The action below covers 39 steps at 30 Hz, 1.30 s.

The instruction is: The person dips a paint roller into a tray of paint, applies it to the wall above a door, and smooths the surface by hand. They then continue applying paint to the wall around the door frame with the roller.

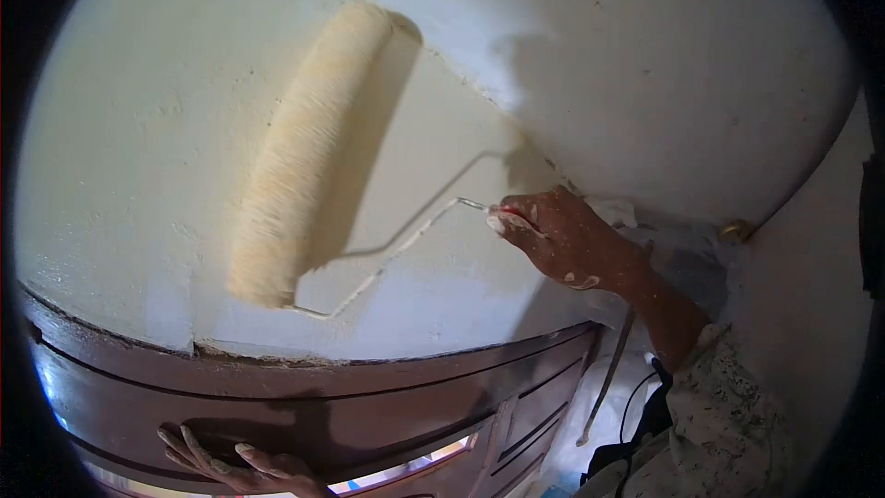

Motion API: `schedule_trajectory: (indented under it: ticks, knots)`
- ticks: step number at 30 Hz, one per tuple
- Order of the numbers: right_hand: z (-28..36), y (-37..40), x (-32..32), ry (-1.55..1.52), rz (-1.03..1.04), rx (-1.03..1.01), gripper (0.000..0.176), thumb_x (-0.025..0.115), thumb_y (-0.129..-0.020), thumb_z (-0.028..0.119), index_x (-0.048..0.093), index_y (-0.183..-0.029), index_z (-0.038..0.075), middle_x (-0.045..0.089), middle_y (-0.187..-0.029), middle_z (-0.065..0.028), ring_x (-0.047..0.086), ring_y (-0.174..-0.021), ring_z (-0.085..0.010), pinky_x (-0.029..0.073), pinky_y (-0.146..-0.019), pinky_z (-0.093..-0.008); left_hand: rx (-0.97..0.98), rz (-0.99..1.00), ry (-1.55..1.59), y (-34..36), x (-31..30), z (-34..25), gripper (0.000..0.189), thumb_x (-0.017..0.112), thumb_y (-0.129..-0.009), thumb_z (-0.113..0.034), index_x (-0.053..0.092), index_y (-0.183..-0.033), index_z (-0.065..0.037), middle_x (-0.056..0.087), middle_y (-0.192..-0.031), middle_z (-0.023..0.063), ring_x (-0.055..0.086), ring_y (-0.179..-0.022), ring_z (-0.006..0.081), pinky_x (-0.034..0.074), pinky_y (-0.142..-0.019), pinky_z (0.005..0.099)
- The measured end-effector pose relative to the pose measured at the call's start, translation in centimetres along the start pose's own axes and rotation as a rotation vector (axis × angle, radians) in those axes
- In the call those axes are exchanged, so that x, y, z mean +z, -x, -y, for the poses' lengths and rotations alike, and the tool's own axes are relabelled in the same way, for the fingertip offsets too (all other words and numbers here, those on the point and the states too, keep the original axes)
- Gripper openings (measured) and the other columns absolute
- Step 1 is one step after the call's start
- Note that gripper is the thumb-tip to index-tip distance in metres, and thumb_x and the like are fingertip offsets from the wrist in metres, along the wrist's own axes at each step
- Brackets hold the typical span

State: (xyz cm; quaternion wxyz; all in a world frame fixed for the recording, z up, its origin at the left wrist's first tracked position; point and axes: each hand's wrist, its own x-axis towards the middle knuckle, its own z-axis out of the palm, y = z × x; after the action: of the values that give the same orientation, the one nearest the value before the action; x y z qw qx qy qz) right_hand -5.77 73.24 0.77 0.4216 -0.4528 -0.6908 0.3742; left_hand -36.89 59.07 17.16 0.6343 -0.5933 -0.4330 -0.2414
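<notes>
My right hand (pixel 570 240), flecked with paint, is closed round the handle of a paint roller (pixel 309 161); a bit of red shows at its grip. The long, cream, fluffy sleeve slants across the pale wall (pixel 120 166), and its thin bent wire frame runs from the lower end to my fist. Most of the handle is hidden in my fingers. Low on the left, my left hand (pixel 244 470) lies flat with fingers spread against a dark brown wooden frame (pixel 369 415), beneath the painted area. Wet shine shows on the wall at far left.
A whiter surface (pixel 664 83) meets the wall along a rough diagonal edge. Behind my right forearm hang clear plastic sheeting (pixel 687 263) and a thin rod (pixel 608 383). A brass-coloured fitting (pixel 736 231) sits at right. Bright panes (pixel 406 468) show through the wooden frame.
</notes>
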Motion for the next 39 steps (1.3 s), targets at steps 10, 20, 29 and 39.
schedule_trajectory:
  ticks: [10, 20, 29, 39]
  knots:
    - [-13.6, 6.6, 10.3, 0.058, -0.016, 0.088, 0.024, 0.047, -0.087, 0.024, 0.053, -0.073, 0.005, 0.051, -0.06, -0.0155, 0.049, -0.052, -0.038, 0.04, -0.055, -0.0434, -0.103, 0.028, -0.013, 0.7, 0.7, 0.5, 0.059, 0.035, -0.091, -0.046, 0.051, -0.122, 0.002, 0.046, -0.132, 0.019, 0.032, -0.13, 0.0357, 0.017, -0.109, 0.0578]
    - [-15.0, 8.9, 12.5, 0.317, -0.247, -0.123, 0.021, 0.05, -0.087, 0.018, 0.058, -0.078, 0.001, 0.055, -0.063, -0.0179, 0.052, -0.052, -0.037, 0.039, -0.053, -0.0426, -0.064, 0.066, 0.009, 0.3, 0.4, 1.9, 0.058, 0.036, -0.09, -0.043, 0.05, -0.122, 0.004, 0.042, -0.135, 0.0203, 0.033, -0.13, 0.0351, 0.017, -0.109, 0.0538]
    - [5.0, 0.7, 4.6, 0.382, -0.291, -0.375, 0.021, 0.045, -0.095, 0.012, 0.049, -0.111, -0.002, 0.05, -0.088, -0.0131, 0.048, -0.072, -0.0214, 0.041, -0.067, -0.0329, -0.093, 0.072, 0.027, 0.3, 0.2, 2.2, 0.06, 0.036, -0.09, -0.046, 0.049, -0.122, 0.004, 0.042, -0.135, 0.0212, 0.032, -0.13, 0.0365, 0.016, -0.11, 0.0524]
    - [-2.2, 4.4, 8.1, 0.741, -0.298, -0.417, 0.033, 0.049, -0.091, 0.008, 0.038, -0.118, -0.006, 0.05, -0.099, -0.0232, 0.047, -0.075, -0.0274, 0.039, -0.065, -0.0419, -0.233, 0.124, -0.034, 0.8, -0.4, 2.3, 0.056, 0.035, -0.088, -0.049, 0.051, -0.122, -0.008, 0.043, -0.135, 0.0171, 0.032, -0.131, 0.0365, 0.02, -0.11, 0.0526]
